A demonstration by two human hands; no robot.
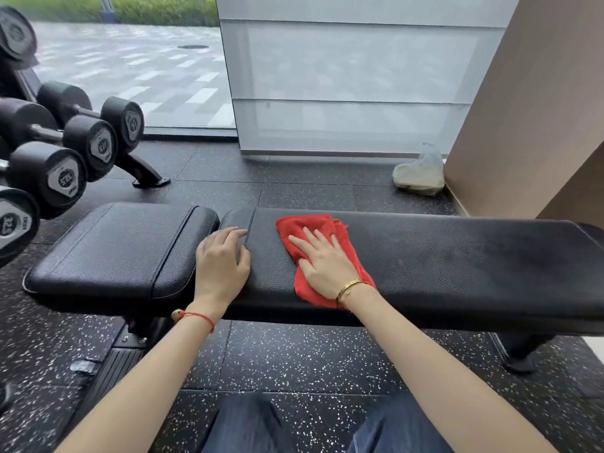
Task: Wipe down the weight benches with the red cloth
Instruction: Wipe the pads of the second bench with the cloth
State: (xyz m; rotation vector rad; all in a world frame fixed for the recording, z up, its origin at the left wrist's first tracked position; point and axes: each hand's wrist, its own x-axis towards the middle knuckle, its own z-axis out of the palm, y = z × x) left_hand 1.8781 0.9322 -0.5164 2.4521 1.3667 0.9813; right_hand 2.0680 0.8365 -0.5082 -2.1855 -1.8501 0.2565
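A black padded weight bench (457, 256) runs across the middle of the view, with a separate seat pad (114, 250) at its left end. A red cloth (307, 225) lies flat on the long pad near the gap between the pads. My right hand (322, 259) presses on the cloth with fingers straight and spread. My left hand (222, 259) rests on the left end of the long pad beside the gap, fingers relaxed and holding nothing.
A rack of black dumbbells (65, 152) stands at the left, close to the seat pad. A clear plastic bag (420, 173) sits on the floor by the brown wall (529, 109) at the right. A window and frosted panel lie behind the bench. Speckled rubber floor (310, 364) lies around it.
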